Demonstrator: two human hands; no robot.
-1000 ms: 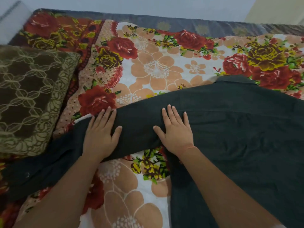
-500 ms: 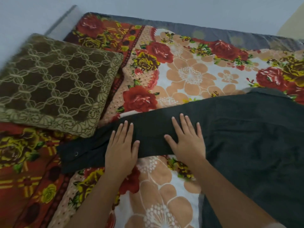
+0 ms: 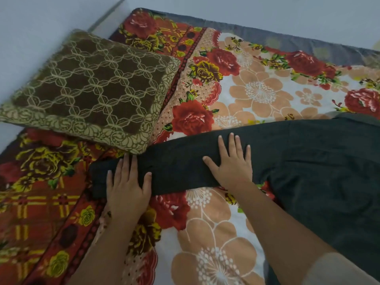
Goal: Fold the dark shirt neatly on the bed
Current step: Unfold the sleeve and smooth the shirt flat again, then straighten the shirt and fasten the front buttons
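Brown lattice-patterned pillow (image 3: pixel 88 87) at upper left, lying on a floral bedspread (image 3: pixel 257 93). Just below it, left hand (image 3: pixel 127 188) flat with fingers straight, pressing the cuff end of the sleeve (image 3: pixel 176 167). Mid-frame, right hand (image 3: pixel 232 167) likewise spread flat on the sleeve, gripping nothing. Dark shirt (image 3: pixel 318 171) spread across the right side of the frame.

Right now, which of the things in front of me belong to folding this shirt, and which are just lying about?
Part of the job:
- dark shirt, its sleeve stretched out to the left
- left hand and right hand, both flat on the sleeve
- floral bedsheet it lies on

Just lying about:
- brown patterned cushion, beside the sleeve's far edge
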